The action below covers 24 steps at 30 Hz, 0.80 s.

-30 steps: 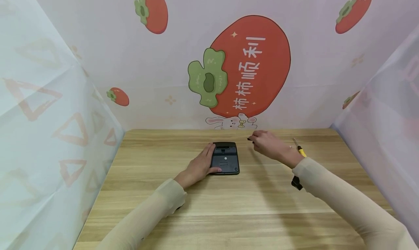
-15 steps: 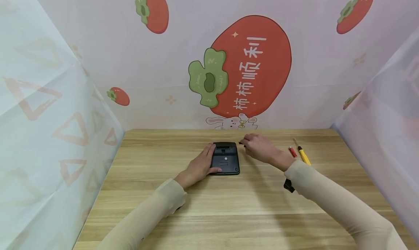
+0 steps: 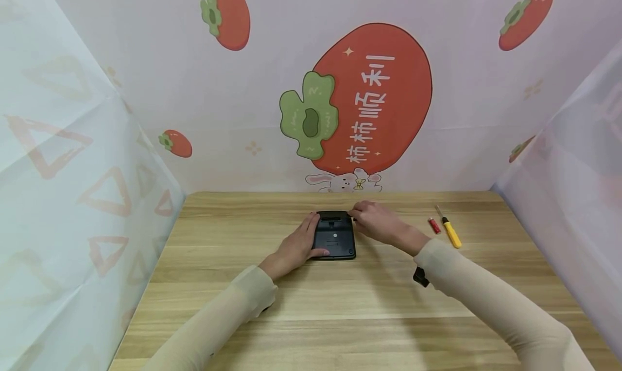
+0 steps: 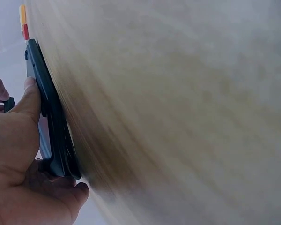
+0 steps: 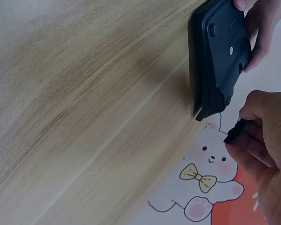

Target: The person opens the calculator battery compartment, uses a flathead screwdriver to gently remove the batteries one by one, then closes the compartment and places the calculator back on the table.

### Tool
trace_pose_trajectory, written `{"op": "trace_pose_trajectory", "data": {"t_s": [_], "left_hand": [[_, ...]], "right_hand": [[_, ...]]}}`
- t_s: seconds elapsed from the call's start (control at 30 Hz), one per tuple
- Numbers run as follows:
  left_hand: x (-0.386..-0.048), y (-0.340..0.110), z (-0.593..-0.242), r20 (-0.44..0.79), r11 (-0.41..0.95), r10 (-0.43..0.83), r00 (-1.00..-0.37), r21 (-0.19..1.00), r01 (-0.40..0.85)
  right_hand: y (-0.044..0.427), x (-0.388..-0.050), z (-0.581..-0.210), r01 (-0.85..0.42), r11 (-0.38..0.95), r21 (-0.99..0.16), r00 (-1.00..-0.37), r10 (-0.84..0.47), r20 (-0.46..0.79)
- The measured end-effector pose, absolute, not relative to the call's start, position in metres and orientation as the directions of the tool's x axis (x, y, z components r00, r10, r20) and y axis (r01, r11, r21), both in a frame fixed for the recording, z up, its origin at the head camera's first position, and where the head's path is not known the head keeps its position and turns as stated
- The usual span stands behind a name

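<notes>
A black calculator [image 3: 340, 236] lies face down on the wooden table, with an open slot [image 3: 332, 218] near the far edge of its back. My left hand [image 3: 295, 245] holds its left side, thumb on the back and fingers at the edge. At its far right corner, my right hand [image 3: 379, 222] pinches a small black cover [image 5: 235, 131] between thumb and fingers. In the right wrist view the cover is close to the calculator but apart from it. Part of the cover is hidden by the fingers.
To the right on the table [image 3: 340, 306] lie a small red battery [image 3: 434, 226] and a screwdriver [image 3: 452, 234] with a yellow and black handle. A printed sheet [image 3: 243, 106] stands along the far edge, with white sheets at both sides.
My right hand has moved left with the black cover, up to the calculator's far right corner. The battery and screwdriver handle have come into sight. The left hand has stayed still.
</notes>
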<state>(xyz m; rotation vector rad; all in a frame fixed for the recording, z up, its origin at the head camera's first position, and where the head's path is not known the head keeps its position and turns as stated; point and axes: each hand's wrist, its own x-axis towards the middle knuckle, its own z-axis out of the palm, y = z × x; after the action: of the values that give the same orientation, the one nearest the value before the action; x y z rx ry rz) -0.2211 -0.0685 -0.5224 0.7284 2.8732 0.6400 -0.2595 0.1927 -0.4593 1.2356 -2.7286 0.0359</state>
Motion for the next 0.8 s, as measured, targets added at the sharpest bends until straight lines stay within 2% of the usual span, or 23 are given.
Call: {"op": "trace_pose_trajectory", "data": {"t_s": [0.8], "left_hand": [[-0.22,-0.069,-0.52,-0.003,0.788,0.482,-0.876,0.438,0.432]], "right_hand": [[0.171,-0.259,-0.459,-0.786,0.618,0.016,-0.607,-0.778,0.164]]}}
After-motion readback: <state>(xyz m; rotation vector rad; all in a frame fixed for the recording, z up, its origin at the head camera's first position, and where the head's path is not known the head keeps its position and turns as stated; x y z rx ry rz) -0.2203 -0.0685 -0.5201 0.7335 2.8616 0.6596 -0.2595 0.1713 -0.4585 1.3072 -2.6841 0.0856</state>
